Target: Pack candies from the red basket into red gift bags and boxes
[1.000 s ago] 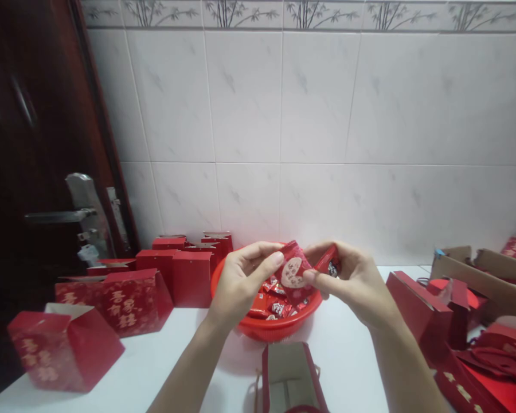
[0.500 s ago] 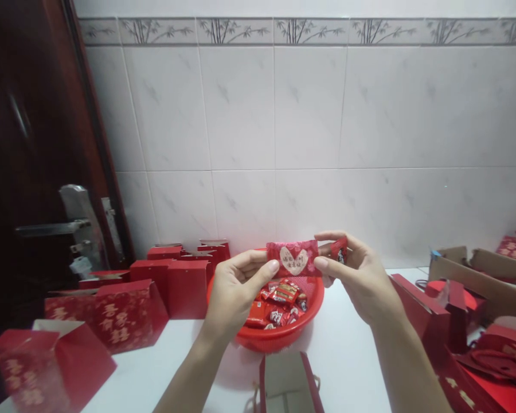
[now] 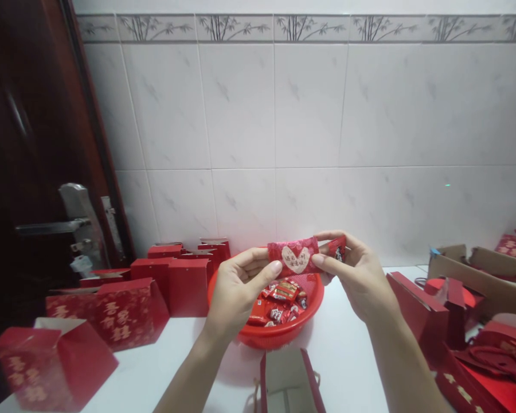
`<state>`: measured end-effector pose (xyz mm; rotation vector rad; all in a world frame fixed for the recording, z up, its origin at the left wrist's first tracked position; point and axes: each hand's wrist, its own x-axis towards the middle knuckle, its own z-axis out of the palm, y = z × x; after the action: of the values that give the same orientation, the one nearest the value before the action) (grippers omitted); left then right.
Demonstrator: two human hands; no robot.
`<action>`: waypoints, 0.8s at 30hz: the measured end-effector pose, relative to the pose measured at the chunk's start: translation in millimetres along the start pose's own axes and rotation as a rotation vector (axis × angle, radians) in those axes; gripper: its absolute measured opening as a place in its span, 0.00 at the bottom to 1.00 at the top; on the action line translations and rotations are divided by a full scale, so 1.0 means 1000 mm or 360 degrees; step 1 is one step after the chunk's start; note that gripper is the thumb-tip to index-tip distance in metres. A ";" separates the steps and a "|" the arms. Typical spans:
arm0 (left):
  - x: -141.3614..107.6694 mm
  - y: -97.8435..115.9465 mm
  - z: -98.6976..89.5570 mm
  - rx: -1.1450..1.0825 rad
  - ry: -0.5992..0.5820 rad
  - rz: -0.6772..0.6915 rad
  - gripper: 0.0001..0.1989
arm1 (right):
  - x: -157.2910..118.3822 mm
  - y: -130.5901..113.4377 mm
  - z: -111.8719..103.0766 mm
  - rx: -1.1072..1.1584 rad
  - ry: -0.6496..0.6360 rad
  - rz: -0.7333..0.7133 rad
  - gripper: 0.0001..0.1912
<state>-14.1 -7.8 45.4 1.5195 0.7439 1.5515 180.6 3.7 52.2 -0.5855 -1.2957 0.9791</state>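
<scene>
Red heart-label packet (image 3: 294,257) pinched btwn left hand (image 3: 236,289) & right hand (image 3: 356,277) grips, above red basket (image 3: 309,310). Right also clasps small candy (image 3: 337,249). Heart writing unreadable.

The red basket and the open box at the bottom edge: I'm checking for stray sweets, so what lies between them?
In the head view, only bare white table shows between the red basket and the open box; no loose sweets.
</scene>
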 end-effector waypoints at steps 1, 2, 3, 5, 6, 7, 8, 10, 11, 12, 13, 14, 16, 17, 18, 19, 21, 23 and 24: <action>0.000 0.000 0.000 -0.0003 -0.0001 0.0000 0.17 | 0.000 0.000 0.000 0.0000 -0.0002 -0.0003 0.18; 0.000 0.000 0.000 -0.0006 -0.0006 -0.0001 0.17 | -0.001 0.000 0.000 0.0000 -0.0004 -0.0006 0.18; 0.000 0.000 0.001 -0.0009 -0.0012 -0.0001 0.17 | -0.001 0.000 0.001 0.0001 -0.0004 -0.0009 0.18; 0.000 -0.001 0.000 -0.0015 -0.0028 -0.0002 0.17 | -0.001 -0.001 0.001 0.0000 0.0001 -0.0011 0.18; 0.000 -0.001 0.000 -0.0016 -0.0037 -0.0003 0.17 | -0.001 -0.001 0.001 0.0000 0.0005 -0.0012 0.18; 0.000 -0.001 0.000 -0.0014 -0.0043 -0.0004 0.17 | -0.001 -0.001 0.001 0.0000 0.0009 -0.0014 0.18; 0.000 -0.001 0.000 -0.0009 -0.0049 -0.0003 0.17 | -0.001 -0.001 0.001 0.0000 0.0013 -0.0017 0.18; -0.001 -0.001 0.000 0.0001 -0.0053 0.0003 0.17 | -0.001 -0.001 0.000 -0.0003 0.0017 -0.0026 0.18; -0.001 -0.001 -0.001 0.0003 -0.0053 0.0006 0.17 | -0.001 -0.001 0.000 -0.0007 0.0015 -0.0028 0.18; -0.001 0.000 0.000 0.0004 -0.0055 0.0010 0.17 | -0.001 -0.001 -0.001 -0.0016 0.0013 -0.0026 0.18; -0.001 0.000 0.000 0.0002 -0.0060 0.0013 0.17 | -0.002 -0.001 -0.001 -0.0032 0.0009 -0.0022 0.18; -0.001 0.001 0.000 -0.0001 -0.0068 0.0016 0.17 | -0.002 -0.002 -0.001 -0.0053 0.0004 -0.0017 0.18; -0.001 0.001 0.000 0.0002 -0.0094 0.0016 0.17 | -0.003 -0.002 -0.002 -0.0104 -0.0012 -0.0009 0.18; -0.001 0.000 0.001 0.0011 -0.0107 0.0007 0.17 | -0.003 -0.002 -0.002 -0.0129 -0.0026 -0.0008 0.18; -0.001 0.000 0.002 0.0023 -0.0117 -0.0006 0.17 | -0.004 -0.002 -0.001 -0.0153 -0.0044 -0.0006 0.18; -0.002 -0.001 0.002 0.0035 -0.0123 -0.0017 0.17 | -0.004 -0.002 -0.001 -0.0174 -0.0062 -0.0002 0.18; -0.003 -0.002 0.003 0.0054 -0.0130 -0.0019 0.16 | -0.004 -0.003 0.000 -0.0204 -0.0089 0.0012 0.18; -0.003 -0.003 0.004 0.0068 -0.0126 0.0013 0.14 | -0.005 -0.003 0.002 -0.0218 -0.0104 0.0029 0.19; -0.004 -0.003 0.004 0.0077 -0.0124 0.0031 0.13 | -0.005 -0.003 0.002 -0.0219 -0.0111 0.0036 0.19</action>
<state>-9.9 -10.1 41.6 1.6176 0.7285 1.4895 179.5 -2.7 53.0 -0.6777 -1.4294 0.9406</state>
